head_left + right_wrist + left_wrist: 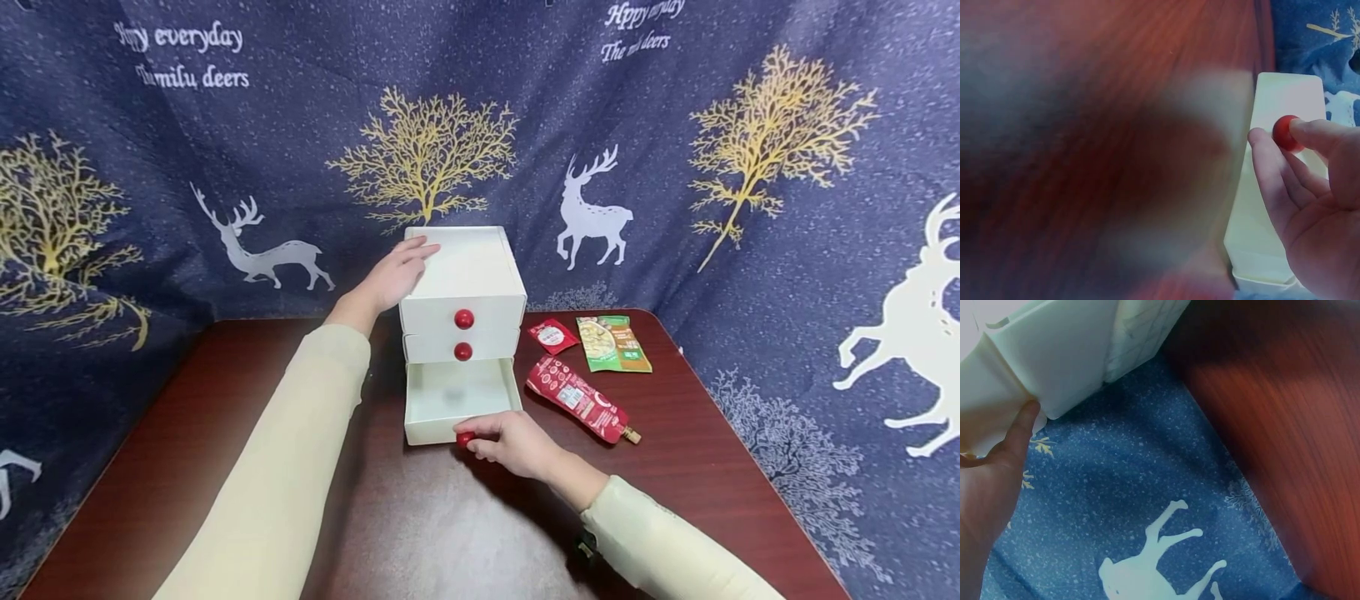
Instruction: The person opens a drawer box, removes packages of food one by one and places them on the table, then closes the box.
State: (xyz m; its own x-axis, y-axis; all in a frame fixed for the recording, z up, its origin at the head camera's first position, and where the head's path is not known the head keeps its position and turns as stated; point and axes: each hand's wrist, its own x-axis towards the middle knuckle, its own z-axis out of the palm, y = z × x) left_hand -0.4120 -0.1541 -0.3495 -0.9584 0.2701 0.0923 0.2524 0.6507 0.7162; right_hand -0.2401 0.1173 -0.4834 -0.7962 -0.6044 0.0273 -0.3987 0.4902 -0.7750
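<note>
A small white drawer cabinet [468, 262] stands at the back of the table, with red knobs on its drawers. Its bottom drawer [430, 432] is pulled out, while the two above it sit in the cabinet. My left hand [396, 275] rests on the cabinet's top left edge with fingers spread over the top; in the left wrist view the thumb [1025, 419] lies against the side. With thumb and fingers my right hand [519, 446] pinches the red knob [1285, 133] on the bottom drawer's front.
Right of the cabinet lie a small red packet [553, 336], a green and orange food pouch [615, 343] and a red spouted pouch [577, 398]. The brown table [420, 533] ends at a dark blue cloth [480, 50] with deer and trees.
</note>
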